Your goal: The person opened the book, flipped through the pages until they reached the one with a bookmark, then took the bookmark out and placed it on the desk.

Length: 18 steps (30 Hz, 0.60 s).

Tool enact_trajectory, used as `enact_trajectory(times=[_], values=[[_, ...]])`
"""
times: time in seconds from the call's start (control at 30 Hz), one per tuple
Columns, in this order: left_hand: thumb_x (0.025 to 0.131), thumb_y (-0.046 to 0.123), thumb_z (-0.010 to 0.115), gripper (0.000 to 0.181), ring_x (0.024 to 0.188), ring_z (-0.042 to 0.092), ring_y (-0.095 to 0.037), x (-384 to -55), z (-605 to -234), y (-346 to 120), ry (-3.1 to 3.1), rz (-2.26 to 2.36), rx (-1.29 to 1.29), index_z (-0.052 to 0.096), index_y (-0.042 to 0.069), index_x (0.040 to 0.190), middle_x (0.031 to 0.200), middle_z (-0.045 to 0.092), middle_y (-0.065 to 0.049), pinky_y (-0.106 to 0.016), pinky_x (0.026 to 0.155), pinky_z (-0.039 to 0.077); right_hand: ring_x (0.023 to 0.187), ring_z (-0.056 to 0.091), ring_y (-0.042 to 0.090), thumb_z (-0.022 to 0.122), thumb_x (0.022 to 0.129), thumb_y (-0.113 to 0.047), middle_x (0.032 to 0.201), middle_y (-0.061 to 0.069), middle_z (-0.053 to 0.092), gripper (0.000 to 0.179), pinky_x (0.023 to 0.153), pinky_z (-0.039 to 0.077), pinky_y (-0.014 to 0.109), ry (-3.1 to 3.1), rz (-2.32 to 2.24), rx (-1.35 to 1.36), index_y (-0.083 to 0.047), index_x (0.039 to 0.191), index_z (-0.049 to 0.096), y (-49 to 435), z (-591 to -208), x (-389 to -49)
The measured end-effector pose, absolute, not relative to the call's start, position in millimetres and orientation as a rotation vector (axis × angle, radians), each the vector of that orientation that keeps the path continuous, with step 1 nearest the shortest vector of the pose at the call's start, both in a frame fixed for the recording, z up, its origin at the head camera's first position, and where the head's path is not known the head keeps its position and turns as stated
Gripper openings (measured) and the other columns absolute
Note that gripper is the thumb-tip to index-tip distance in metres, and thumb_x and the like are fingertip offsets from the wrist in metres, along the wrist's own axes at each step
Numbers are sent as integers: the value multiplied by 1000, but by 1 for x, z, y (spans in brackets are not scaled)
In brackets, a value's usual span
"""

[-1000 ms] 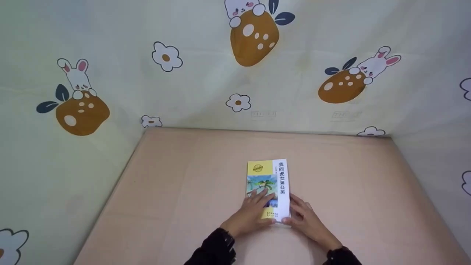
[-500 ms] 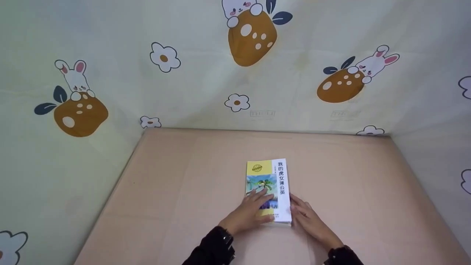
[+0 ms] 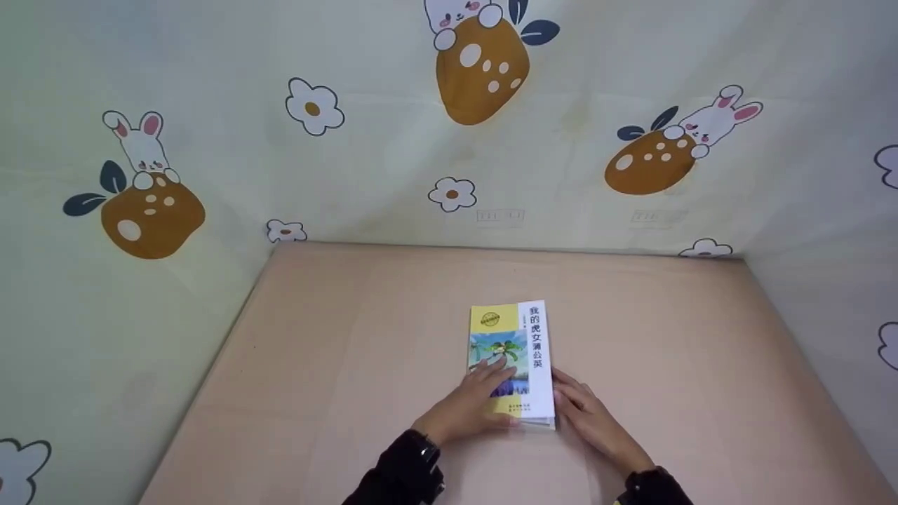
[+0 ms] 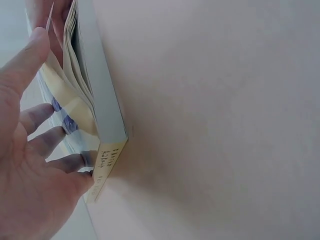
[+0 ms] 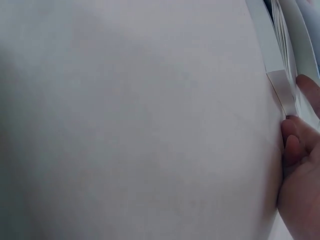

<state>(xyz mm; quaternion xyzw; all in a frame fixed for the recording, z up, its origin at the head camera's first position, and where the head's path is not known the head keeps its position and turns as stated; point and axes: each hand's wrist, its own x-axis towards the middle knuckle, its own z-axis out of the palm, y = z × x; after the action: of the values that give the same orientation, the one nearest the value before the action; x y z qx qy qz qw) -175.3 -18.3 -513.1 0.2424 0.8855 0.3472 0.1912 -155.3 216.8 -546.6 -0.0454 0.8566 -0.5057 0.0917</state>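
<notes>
Left hand with fingers spread over the lower left part of a book, which lies front cover up near the middle of the surface. The cover is yellow and white, with a palm-tree picture and a vertical title in dark Chinese characters. Left wrist view: the cover bows up from the pages at the near edge, the printed spine lying on the left hand's side. Right hand at the book's right edge, some fingers bent; whether it pinches the pages cannot be told. Dark sleeves cover both forearms. Behind the surface, a pale wall covering bears rabbits, orange-brown fruit and flowers.
</notes>
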Motion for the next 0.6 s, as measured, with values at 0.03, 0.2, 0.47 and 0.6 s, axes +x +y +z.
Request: enact_trajectory(times=[0.03,0.2,0.47,0.6], values=[[80,47,67,80,144,8,-30,-175,-513,-19,2480,978,675,31,19,146,156,17,-1,-53,113,17,132,32,32,50,96,-29,149,12,34,36,107,27,48,2534,-1516,-139,-9,123,60,217,-547,-155],[81,49,65,79,145,8,-29,-176,-512,-20,2469,977,663,31,21,146,156,16,0,-53,113,16,135,28,35,61,89,-18,150,14,31,17,106,28,40,2438,-1635,-111,-8,101,66,216,-546,-155],[80,47,66,76,143,15,-28,-174,-513,-23,2479,1075,653,35,22,144,154,23,-3,-50,113,20,139,21,41,61,88,-10,149,13,34,14,111,18,55,2459,-1648,-52,-5,76,57,211,-547,-155],[79,47,66,77,140,25,-27,-171,-515,-27,2494,1148,620,31,27,145,152,27,-4,-48,111,27,139,20,40,63,87,-12,149,12,34,16,112,14,56,2461,-1635,-35,-5,74,56,209,-547,-156]])
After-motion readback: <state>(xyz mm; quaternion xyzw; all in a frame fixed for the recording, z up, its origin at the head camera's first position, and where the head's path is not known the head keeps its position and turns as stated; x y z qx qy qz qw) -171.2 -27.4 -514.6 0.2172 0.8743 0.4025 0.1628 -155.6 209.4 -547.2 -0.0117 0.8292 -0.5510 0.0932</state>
